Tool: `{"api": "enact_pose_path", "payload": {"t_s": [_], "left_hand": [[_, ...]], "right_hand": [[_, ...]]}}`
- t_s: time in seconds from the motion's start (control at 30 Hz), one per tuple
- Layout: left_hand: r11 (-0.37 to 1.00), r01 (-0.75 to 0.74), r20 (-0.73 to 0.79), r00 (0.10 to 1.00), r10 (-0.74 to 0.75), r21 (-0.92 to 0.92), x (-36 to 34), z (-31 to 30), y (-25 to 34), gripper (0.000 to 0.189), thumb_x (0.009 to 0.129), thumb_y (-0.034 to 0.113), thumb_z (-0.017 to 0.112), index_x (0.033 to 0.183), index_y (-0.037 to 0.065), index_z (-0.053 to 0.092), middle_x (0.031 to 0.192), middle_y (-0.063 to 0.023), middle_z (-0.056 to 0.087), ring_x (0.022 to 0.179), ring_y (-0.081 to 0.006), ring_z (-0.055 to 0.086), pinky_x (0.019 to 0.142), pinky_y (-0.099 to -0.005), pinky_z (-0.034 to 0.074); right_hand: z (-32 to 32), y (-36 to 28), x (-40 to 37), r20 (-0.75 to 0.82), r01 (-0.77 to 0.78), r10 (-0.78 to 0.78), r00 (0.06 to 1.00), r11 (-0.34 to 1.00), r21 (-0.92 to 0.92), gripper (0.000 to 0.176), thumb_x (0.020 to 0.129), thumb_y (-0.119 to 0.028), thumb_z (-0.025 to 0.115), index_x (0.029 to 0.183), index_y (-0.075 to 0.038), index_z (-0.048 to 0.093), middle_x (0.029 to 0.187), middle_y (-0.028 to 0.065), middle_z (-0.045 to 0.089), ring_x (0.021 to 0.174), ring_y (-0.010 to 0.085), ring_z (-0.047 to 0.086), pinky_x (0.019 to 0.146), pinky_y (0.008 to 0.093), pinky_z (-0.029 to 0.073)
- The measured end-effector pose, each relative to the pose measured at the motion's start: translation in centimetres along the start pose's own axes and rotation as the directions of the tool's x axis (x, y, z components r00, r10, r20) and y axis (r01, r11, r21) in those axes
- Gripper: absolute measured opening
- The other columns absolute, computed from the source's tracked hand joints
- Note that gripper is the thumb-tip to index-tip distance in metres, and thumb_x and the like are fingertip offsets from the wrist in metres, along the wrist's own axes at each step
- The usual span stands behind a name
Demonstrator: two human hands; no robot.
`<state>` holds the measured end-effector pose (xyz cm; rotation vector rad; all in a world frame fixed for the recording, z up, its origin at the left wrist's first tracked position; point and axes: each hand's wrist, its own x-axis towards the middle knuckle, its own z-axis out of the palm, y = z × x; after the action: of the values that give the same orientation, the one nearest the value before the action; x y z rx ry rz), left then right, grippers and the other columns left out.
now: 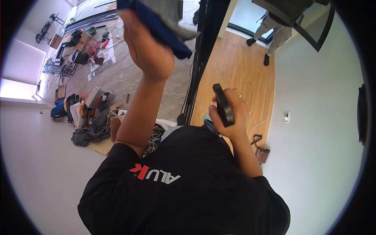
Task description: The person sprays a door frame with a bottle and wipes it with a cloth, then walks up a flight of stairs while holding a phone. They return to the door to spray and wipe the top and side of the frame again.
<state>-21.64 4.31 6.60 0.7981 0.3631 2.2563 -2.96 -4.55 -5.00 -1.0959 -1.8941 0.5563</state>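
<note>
My left hand is raised at the upper middle, its fingers up against a folded blue and grey cloth. The far side of that hand is hidden behind the cloth. Lower and to the right, my right hand wraps round a dark, flat, slightly curved piece, whose kind I cannot tell. A ring shows on one of its fingers. Between the two hands runs a tall black frame post, with the left hand on its stone-floor side and the right hand over the wooden floor.
Bags and clothes lie in a heap at left, with tools and cables beyond. A person in grey trousers stands at the upper right, near a black angular frame. A brown bag rests by the right wall.
</note>
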Motion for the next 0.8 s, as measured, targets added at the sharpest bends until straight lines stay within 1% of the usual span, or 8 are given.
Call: {"api": "enact_pose_path", "payload": {"t_s": [0.07,0.1,0.17,0.23,0.37,0.47,0.63,0.8], "left_hand": [[0.999,-0.011,0.057,0.998,0.014,-0.053,1.0,2.8,-0.4,0.055,0.105,0.048,0.049,0.133,0.001,0.055,0.105,-0.0116,0.067,0.096,-0.0245,0.067,0.087,-0.0381,0.054],[0.991,-0.112,0.283,0.955,0.088,0.072,2.0,2.2,-1.1,0.051,0.108,0.047,0.045,0.129,0.001,0.056,0.099,-0.0078,0.066,0.088,-0.0189,0.066,0.079,-0.0322,0.053],[0.943,-0.298,0.588,0.793,0.16,0.146,3.9,1.1,-2.8,0.047,0.112,0.044,0.038,0.12,0.002,0.057,0.086,-0.0001,0.063,0.072,-0.0079,0.062,0.065,-0.0204,0.052],[0.764,-0.495,0.594,0.783,0.185,0.414,2.9,2.5,-3.8,0.039,0.112,0.036,0.042,0.119,0.0,0.058,0.09,-0.0048,0.063,0.076,-0.0134,0.062,0.069,-0.0251,0.049],[0.391,-0.478,0.468,0.874,0.127,0.786,-2.5,-3.6,-8.4,0.03,0.109,0.019,0.045,0.122,-0.003,0.059,0.101,-0.021,0.07,0.088,-0.0348,0.071,0.082,-0.0407,0.054],[0.462,-0.509,0.534,0.841,0.087,0.726,-8.1,-14.4,-14.0,0.027,0.109,0.016,0.042,0.114,-0.003,0.062,0.094,-0.02,0.07,0.081,-0.0362,0.071,0.077,-0.0397,0.054],[0.673,-0.108,0.472,0.794,-0.384,0.731,-8.8,-17.3,-13.2,0.055,0.106,0.015,0.043,0.154,-0.009,0.03,0.155,-0.0282,0.041,0.144,-0.0407,0.044,0.117,-0.0416,0.034],[0.7,-0.438,0.632,0.775,-0.024,0.564,-2.8,-7.9,-9.4,0.047,0.104,0.013,0.043,0.145,-0.011,0.039,0.147,-0.0285,0.046,0.133,-0.0396,0.049,0.11,-0.0416,0.039]], "right_hand": [[0.7,1.3,-0.4,-0.066,0.004,0.006,0.998,0.989,0.151,0.025,0.067,-0.008,0.073,0.09,-0.002,0.065,0.085,0.0152,0.063,0.079,0.0351,0.06,0.075,0.0412,0.047],[0.9,1.7,-0.7,-0.049,-0.082,0.098,0.994,0.965,0.25,0.026,0.069,-0.009,0.071,0.094,-0.001,0.067,0.104,0.0225,0.065,0.103,0.0377,0.064,0.087,0.0435,0.049],[2.0,5.0,-0.4,-0.061,0.03,-0.012,0.998,0.953,0.301,0.028,0.071,-0.01,0.07,0.097,0.0,0.067,0.121,0.0269,0.061,0.119,0.0393,0.058,0.096,0.0463,0.046],[3.8,9.3,0.7,-0.013,0.101,-0.103,0.995,0.936,0.337,0.029,0.072,-0.01,0.069,0.099,0.0,0.066,0.137,0.0301,0.052,0.133,0.0412,0.051,0.105,0.0488,0.041],[8.6,13.4,2.2,0.084,0.124,-0.182,0.98,0.878,0.462,0.035,0.071,-0.015,0.07,0.102,0.001,0.066,0.16,0.031,0.026,0.147,0.045,0.035,0.116,0.0489,0.03],[9.0,12.6,2.0,0.119,0.088,-0.181,0.976,0.833,0.546,0.038,0.073,-0.021,0.07,0.103,0.001,0.066,0.166,0.0318,0.005,0.153,0.0477,0.022,0.12,0.0476,0.025],[8.2,15.0,0.6,0.292,0.039,-0.244,0.925,0.824,0.565,0.043,0.073,-0.027,0.073,0.104,0.003,0.067,0.167,0.0343,0.002,0.155,0.0493,0.015,0.122,0.0502,0.021],[7.9,16.7,1.8,0.366,0.05,-0.262,0.893,0.865,0.499,0.048,0.076,-0.028,0.076,0.11,0.005,0.065,0.161,0.0334,0.021,0.151,0.0488,0.026,0.121,0.0495,0.021]]}}
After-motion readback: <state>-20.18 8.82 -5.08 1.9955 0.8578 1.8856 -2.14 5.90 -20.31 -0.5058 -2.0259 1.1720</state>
